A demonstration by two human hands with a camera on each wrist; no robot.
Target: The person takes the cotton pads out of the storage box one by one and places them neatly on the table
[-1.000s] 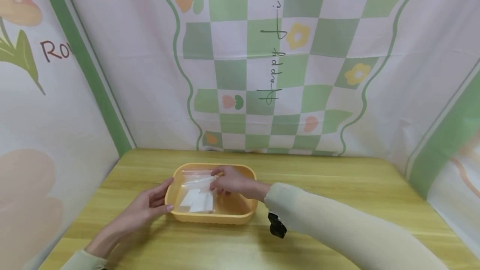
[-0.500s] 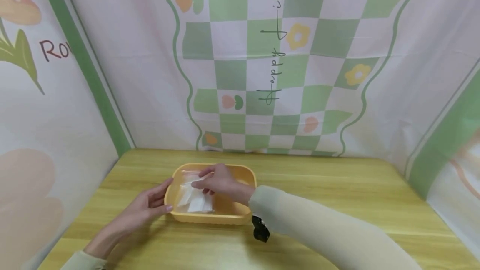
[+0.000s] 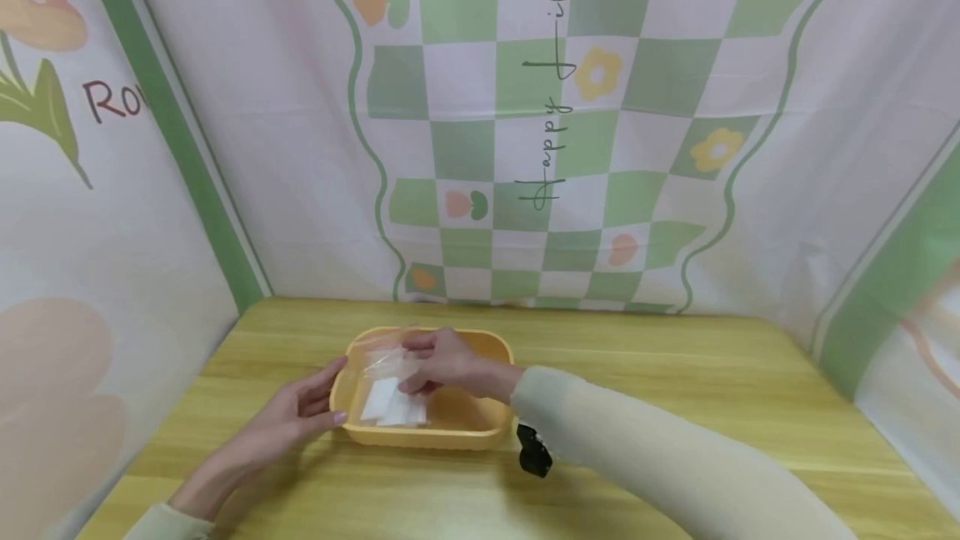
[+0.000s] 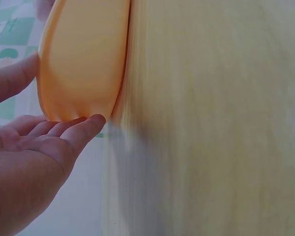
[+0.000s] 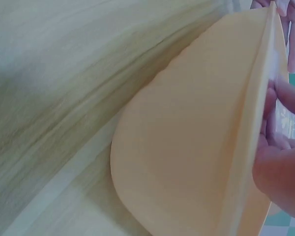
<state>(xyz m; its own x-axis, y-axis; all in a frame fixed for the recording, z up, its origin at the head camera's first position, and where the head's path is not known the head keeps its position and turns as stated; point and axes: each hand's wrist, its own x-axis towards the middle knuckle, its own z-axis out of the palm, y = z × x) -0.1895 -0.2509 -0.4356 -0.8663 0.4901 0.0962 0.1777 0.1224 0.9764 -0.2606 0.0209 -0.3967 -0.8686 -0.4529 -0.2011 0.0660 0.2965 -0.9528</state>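
A yellow-orange plastic basin [image 3: 465, 437] stands on the wooden table. Inside its left half lies a clear plastic zip bag [image 3: 378, 357], with white flat rectangular pieces [image 3: 381, 398] at its near end. My right hand [image 3: 446, 363] reaches into the basin and pinches the bag between thumb and fingers; the upper part of the bag is raised and creased. My left hand [image 3: 288, 413] rests against the outside of the basin's left end, as the left wrist view also shows with fingertips [image 4: 91, 125] on the wall. The basin wall [image 5: 187, 128] partly hides the right hand in the right wrist view.
The table [image 3: 645, 423] extends to both sides of the basin. Behind it hangs a green-and-white checked curtain [image 3: 517, 148] with flowers and lettering. A black device [image 3: 534, 450] is strapped below the right sleeve.
My right hand moved left over the bag, then back slightly right, and the bag's upper part has lifted towards the basin's far rim. My left hand stays in place.
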